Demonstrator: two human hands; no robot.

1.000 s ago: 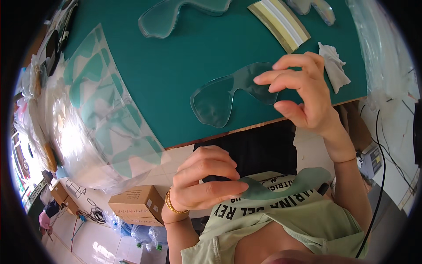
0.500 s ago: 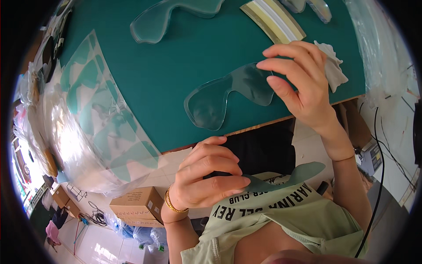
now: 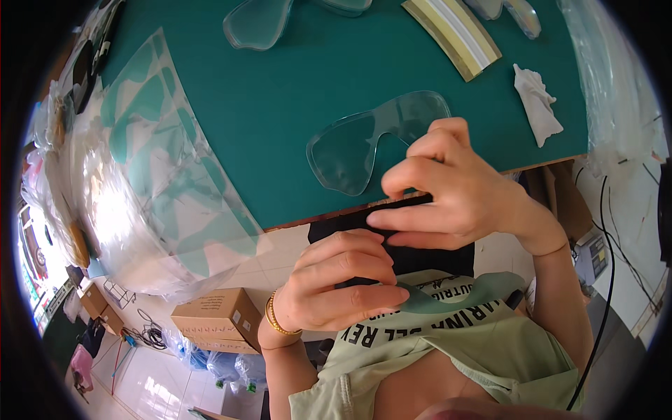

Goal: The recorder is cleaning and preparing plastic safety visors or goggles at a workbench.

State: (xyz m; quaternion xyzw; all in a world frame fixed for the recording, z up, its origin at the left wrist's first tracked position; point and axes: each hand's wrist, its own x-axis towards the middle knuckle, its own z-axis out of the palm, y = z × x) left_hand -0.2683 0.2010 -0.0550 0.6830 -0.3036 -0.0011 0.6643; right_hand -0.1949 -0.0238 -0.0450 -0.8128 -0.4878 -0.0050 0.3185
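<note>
A thin green-tinted film cut in a goggle-lens shape is pinched in my left hand, between thumb and fingers. It stretches to the right in front of my shirt, below the table's front edge. My right hand hovers above and just right of the left one, fingers bent and apart, with nothing visible in them. Behind it a clear goggle lens lies near the front edge of the green tabletop; my right hand covers part of its right end.
Another clear lens lies at the far edge. At the right are a yellow-and-white strip, a crumpled white tissue and clear plastic sheeting. A transparent sheet with lens-shaped pieces overhangs the left edge. A cardboard box stands below.
My right hand has moved down and left, away from the lens on the table and close to my left hand. My left hand still holds the film.
</note>
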